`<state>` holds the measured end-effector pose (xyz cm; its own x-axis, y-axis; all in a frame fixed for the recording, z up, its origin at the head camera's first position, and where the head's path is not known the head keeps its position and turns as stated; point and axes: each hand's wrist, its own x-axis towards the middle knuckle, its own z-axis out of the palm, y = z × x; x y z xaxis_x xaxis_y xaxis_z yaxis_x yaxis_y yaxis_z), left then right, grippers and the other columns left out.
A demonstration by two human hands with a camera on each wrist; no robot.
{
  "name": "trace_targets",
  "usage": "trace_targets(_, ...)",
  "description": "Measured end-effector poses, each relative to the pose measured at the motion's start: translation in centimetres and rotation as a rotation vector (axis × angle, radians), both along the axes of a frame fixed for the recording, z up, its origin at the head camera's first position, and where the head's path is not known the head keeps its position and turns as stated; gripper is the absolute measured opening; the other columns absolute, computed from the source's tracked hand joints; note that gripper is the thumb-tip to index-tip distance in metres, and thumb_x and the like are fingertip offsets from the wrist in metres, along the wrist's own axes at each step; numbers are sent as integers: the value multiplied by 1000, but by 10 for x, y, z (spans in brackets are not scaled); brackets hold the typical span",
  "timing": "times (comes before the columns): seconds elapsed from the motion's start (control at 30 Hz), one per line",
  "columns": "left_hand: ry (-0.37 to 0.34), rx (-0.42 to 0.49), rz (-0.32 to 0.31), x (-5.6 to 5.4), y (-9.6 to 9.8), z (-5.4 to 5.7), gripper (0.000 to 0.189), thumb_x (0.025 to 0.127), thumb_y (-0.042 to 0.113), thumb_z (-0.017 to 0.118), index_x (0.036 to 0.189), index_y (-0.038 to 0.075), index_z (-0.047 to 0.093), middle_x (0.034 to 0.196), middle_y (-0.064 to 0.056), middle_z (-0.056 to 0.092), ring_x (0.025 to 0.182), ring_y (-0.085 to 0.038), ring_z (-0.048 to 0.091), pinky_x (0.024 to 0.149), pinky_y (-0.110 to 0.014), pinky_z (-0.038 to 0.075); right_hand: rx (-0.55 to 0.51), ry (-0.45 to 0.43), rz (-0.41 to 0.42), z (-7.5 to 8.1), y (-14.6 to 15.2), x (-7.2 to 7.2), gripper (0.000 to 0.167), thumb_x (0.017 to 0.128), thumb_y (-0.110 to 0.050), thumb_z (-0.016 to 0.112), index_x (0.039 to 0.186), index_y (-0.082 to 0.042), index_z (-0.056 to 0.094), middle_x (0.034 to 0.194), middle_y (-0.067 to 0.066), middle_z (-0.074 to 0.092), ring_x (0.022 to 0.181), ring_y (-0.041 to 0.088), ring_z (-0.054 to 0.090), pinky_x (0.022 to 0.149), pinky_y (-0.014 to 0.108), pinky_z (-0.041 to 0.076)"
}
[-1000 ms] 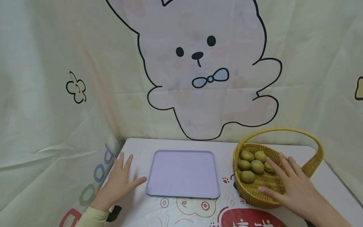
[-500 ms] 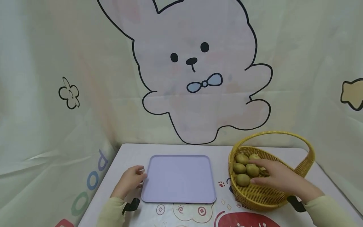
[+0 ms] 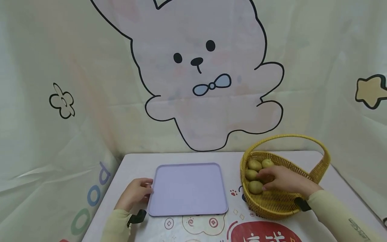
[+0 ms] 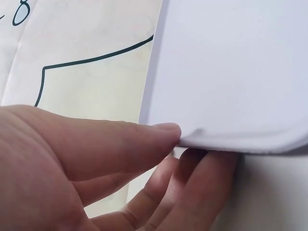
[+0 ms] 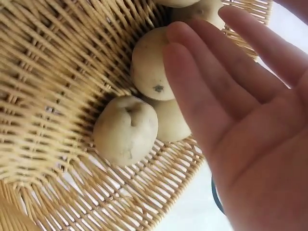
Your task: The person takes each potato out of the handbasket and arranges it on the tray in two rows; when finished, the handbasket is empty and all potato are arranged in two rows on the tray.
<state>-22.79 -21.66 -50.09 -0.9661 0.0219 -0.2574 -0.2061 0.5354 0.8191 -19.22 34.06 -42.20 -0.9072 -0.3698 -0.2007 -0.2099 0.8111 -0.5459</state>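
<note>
At the left edge of a pale lilac tray point(image 3: 187, 190), my left hand point(image 3: 135, 193) pinches the rim. The left wrist view has the thumb point(image 4: 166, 132) at the edge of the tray point(image 4: 226, 72), the other fingers curled beneath it. My right hand point(image 3: 282, 179) reaches into a yellow wicker basket point(image 3: 276, 211) over several potatoes point(image 3: 255, 187). From the right wrist, the fingers point(image 5: 192, 82) look nearly straight and lie against or just over one potato point(image 5: 151, 67). Another potato point(image 5: 126, 131) sits apart from the fingers. The right hand partly covers the potatoes behind it.
The basket's tall handle point(image 3: 290, 136) arches over its far side. Both stand on a white table point(image 3: 136, 164) with printed drawings and a red patch point(image 3: 263, 232). Behind, a cloth backdrop point(image 3: 196, 111) with a cartoon animal rises at the table's far edge.
Both hands were spread in the air a second ago. The left has come to the tray's edge and curled its fingers; the right has moved in among the potatoes. The camera view shifted slightly.
</note>
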Motion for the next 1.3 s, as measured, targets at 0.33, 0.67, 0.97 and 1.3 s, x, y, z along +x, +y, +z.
trace_targets(0.33,48,-15,-46,-3,-2,-2,56,92,-3,71,147,-4,62,105,-14,69,87,-22,68,73,-39,64,56,18,54,-3,-12,-12,42,88,-25,87,125,-9,78,121,4,79,112,25,73,95,42,59)
trace_targets(0.67,30,-1,-50,-4,-6,-2,59,92,-2,72,150,-3,60,104,-13,67,85,-23,69,75,-40,64,82,-37,11,-10,-25,-16,31,86,-17,89,116,-13,82,108,-2,78,103,18,70,94,46,59)
trace_targets(0.97,26,18,-61,-6,-10,-5,60,92,0,73,150,-1,60,104,-13,68,85,-22,69,75,-39,64,153,-15,7,-12,-31,-19,33,82,-15,92,113,-17,81,108,-4,78,103,17,71,93,47,60)
trace_targets(1.3,35,32,-30,-6,-9,-9,56,92,0,73,148,-1,63,100,-12,70,83,-21,70,75,-37,65,144,-18,9,-4,-36,-13,30,80,-17,94,109,-14,84,104,-4,79,99,15,72,91,46,62)
